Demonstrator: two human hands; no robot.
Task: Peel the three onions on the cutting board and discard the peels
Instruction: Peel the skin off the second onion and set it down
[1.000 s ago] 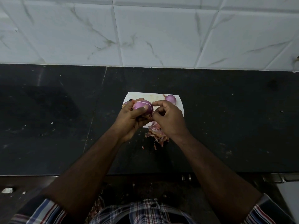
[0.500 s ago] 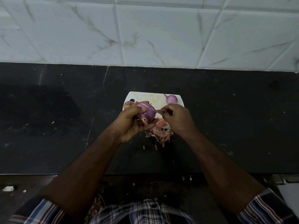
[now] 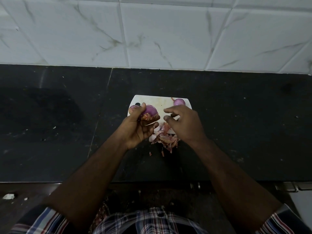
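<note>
My left hand (image 3: 137,126) grips a purple onion (image 3: 151,110) over the left part of the white cutting board (image 3: 157,100); loose brown skin hangs at the onion's underside. A second onion (image 3: 131,109), still brownish, peeks out behind my left fingers at the board's left edge. A peeled purple onion (image 3: 179,102) lies at the board's far right corner. My right hand (image 3: 183,123) hovers just right of the held onion, fingers loosely curled, with nothing visible in them. A heap of pink-brown peels (image 3: 166,138) lies on the board's near edge between my hands.
The board sits on a black stone counter (image 3: 244,125) backed by a white tiled wall (image 3: 160,31). A few peel scraps (image 3: 162,152) lie on the counter in front of the board. The counter's front edge runs just below my forearms.
My right hand pulled a strip of skin off the held onion, moved right and let it go. My left hand turned the onion, showing its ragged underside.
</note>
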